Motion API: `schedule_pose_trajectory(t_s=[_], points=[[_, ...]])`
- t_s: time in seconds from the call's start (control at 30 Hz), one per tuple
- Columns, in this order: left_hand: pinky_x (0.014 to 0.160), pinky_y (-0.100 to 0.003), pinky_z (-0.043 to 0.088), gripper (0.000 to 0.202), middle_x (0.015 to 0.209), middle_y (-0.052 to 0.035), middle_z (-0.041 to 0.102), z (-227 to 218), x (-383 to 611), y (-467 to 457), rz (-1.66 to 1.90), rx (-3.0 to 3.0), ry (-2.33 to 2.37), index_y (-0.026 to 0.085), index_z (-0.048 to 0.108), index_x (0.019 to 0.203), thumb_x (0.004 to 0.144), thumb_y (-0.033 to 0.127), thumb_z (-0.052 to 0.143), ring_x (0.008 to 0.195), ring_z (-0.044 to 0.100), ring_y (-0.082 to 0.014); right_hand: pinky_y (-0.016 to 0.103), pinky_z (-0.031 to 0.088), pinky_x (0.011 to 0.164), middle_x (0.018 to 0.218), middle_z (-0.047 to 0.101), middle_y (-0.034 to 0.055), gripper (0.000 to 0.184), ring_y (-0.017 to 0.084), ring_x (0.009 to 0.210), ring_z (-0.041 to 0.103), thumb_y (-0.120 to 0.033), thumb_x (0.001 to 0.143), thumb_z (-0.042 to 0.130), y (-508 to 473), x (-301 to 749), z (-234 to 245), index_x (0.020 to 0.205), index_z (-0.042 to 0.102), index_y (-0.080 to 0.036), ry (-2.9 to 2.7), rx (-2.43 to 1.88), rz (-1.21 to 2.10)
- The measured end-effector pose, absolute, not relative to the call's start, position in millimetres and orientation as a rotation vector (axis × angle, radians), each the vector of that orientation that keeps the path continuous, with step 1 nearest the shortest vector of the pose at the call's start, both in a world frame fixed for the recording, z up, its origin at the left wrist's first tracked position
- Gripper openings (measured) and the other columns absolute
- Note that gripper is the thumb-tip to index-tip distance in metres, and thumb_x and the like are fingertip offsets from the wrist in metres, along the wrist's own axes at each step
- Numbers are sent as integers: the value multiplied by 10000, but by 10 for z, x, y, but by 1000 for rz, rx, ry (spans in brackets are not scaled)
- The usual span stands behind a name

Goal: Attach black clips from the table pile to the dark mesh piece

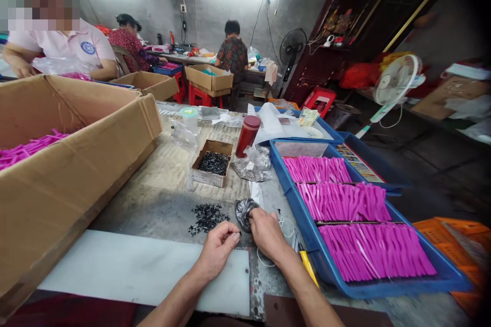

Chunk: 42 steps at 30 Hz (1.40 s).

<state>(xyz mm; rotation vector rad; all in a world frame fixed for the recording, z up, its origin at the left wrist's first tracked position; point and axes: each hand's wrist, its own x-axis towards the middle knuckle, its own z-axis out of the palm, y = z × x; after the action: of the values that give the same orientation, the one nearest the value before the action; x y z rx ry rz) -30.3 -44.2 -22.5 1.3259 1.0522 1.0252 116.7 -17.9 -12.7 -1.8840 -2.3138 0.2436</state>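
My left hand is closed in a pinch above the right end of a white board. A tiny dark piece shows at its fingertips, too small to name. My right hand is curled at the mouth of a small black plastic bag. Its fingertips are hidden there, so what they hold cannot be made out. Just beyond my left hand lies a loose pile of small black parts. White cord and a yellow-handled tool lie beside my right wrist.
A large carton with magenta pieces flanks the left. At right, a blue tray holds rows of magenta strips. A small box of black parts and a dark red canister stand ahead. Several people sit beyond the table.
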Motion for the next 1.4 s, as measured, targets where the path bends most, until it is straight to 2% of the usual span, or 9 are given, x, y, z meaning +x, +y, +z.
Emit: schedule_pose_trajectory(t_s=[0.37,0.63,0.97,1.23,1.4], points=[[556,-195,307,169,619,17,420,-265,-312,-447,1011,1312,1053,147,509,645,710,302,496,590,362,-108,248,342,603,638,600,26,164,159,647,527,-119,701,391,-196,1202,-189,674,545,-165,-2065,-1690,358],[547,-196,306,176,605,18,425,-246,-304,-440,1015,1288,1053,147,512,627,692,311,513,577,360,-105,250,379,615,725,620,14,218,154,676,540,-126,660,411,-219,1232,-202,797,573,-179,-1838,-1606,614],[443,-179,242,195,516,54,380,-264,-298,-395,1059,1018,1001,141,499,668,661,329,551,462,301,-63,206,348,533,588,481,-42,140,109,549,461,-106,659,424,-414,1132,-39,750,490,-190,-1784,-1392,914],[544,-195,331,150,588,26,452,-194,-268,-421,1094,1041,1001,138,513,620,633,274,574,569,398,-94,196,328,528,586,444,-49,128,99,548,432,-84,663,412,-495,1020,5,715,464,-189,-1819,-1355,981],[563,-195,335,122,598,28,444,-259,-267,-417,1117,1074,1012,136,501,626,654,244,550,590,398,-95,189,321,498,568,419,-58,97,92,516,414,-119,683,436,-506,1021,-65,749,458,-186,-1740,-1366,1032]])
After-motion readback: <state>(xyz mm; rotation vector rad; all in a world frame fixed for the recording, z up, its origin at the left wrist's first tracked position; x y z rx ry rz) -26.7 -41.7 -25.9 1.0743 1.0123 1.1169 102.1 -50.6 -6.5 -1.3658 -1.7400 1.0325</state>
